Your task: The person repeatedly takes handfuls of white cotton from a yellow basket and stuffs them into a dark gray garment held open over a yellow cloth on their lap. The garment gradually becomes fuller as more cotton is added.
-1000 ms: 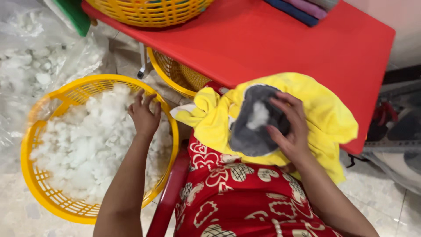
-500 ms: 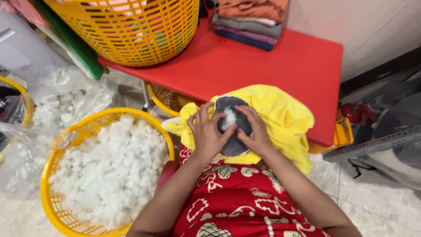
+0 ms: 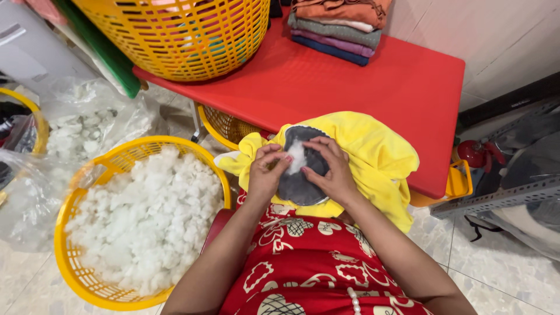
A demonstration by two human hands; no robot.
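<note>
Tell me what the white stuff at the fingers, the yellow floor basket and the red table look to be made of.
White stuffing: likely polyester fibrefill or cotton; matte, wispy, clumped tufts, same as the heap filling the basket.
Yellow basket: moulded plastic, slightly glossy, with a regular slotted lattice wall.
Red table: probably plastic or laminate; smooth, even colour, soft sheen, rounded edge. The core cannot be told.

Both hands, left hand (image 3: 265, 175) and right hand (image 3: 333, 172), seemingly press white stuffing (image 3: 297, 156) into a yellow plush (image 3: 373, 154).
</note>
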